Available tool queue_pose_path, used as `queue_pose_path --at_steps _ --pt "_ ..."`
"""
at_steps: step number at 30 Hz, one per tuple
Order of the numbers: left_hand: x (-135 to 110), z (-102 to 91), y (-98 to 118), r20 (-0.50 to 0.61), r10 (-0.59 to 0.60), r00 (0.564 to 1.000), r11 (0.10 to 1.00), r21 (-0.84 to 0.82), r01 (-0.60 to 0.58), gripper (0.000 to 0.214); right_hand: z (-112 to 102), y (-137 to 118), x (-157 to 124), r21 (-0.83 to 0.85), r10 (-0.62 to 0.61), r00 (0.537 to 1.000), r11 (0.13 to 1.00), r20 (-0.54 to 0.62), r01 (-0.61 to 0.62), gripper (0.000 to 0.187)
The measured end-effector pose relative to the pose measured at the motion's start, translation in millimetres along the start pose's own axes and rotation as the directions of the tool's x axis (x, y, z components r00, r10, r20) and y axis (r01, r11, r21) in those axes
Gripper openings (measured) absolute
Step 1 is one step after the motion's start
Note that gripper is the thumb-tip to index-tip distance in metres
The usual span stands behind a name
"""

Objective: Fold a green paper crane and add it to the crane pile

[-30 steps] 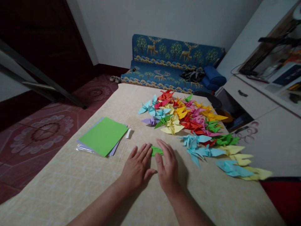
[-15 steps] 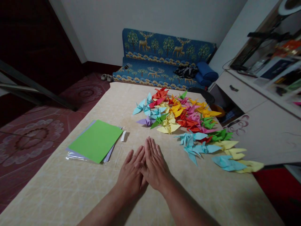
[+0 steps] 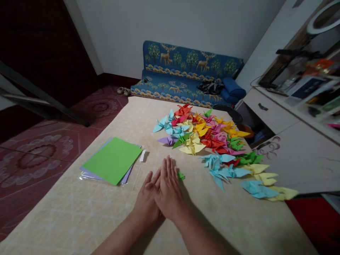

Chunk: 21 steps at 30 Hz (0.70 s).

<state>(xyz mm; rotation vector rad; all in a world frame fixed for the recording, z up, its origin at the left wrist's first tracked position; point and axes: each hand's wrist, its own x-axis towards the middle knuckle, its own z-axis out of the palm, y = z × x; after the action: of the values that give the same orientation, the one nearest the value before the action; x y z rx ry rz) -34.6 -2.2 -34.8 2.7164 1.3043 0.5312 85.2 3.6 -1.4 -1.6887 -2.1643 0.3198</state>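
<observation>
Both forearms come in from the lower edge over the table point(image 3: 106, 216). The left hand point(image 3: 146, 196) lies flat, its visible fingers outstretched and slightly spread. The right hand point(image 3: 169, 189) lies across it, fingers straight and pressed together, pinching nothing that shows. A folded green paper point(image 3: 181, 175) sits on the table at the right hand's fingers, its small end showing on their right side; the rest is hidden, and whether the left hand touches it I cannot tell.

To the left, a green sheet point(image 3: 113, 159) tops a purple sheet point(image 3: 128, 174) and a clear wrapper point(image 3: 84, 176). A white slip point(image 3: 142, 156) lies just beside them. Ahead and to the right spread the cranes point(image 3: 200, 129) in blue, yellow, red, pink, orange, green and 1 purple. A pale cabinet point(image 3: 305, 156) stands at the right.

Beyond the table, 2 shoes point(image 3: 123, 91) rest on the floor beside a blue sofa point(image 3: 172, 72), which bears a dark cloth point(image 3: 210, 86) and blue cushions point(image 3: 233, 88). Behind it rises the wall point(image 3: 191, 21).
</observation>
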Motion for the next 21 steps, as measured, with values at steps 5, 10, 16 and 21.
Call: queue_pose_path --at_steps 5,10,16,21 --pt "-1.8 -10.5 0.0 0.072 -0.059 0.996 0.998 0.002 0.059 0.064 1.6 24.4 -15.7 -0.094 0.007 1.0 0.996 0.021 -0.005 0.086" --pt "-9.7 -21.0 -7.6 0.065 -0.142 0.988 0.99 -0.002 0.143 0.055 -8.4 52.2 -38.7 -0.147 0.043 0.999 0.988 0.002 -0.043 0.086" --pt "-13.6 -21.0 -22.7 0.003 -0.202 0.979 0.95 -0.243 0.197 0.037 -10.8 60.9 -27.2 -0.021 0.021 0.999 1.0 -0.046 -0.022 0.045" --pt "11.2 -26.0 -24.5 0.006 -0.336 0.942 0.778 -0.562 0.282 0.048 -20.7 63.7 -15.9 0.165 -0.098 0.991 0.98 -0.086 0.111 0.04"
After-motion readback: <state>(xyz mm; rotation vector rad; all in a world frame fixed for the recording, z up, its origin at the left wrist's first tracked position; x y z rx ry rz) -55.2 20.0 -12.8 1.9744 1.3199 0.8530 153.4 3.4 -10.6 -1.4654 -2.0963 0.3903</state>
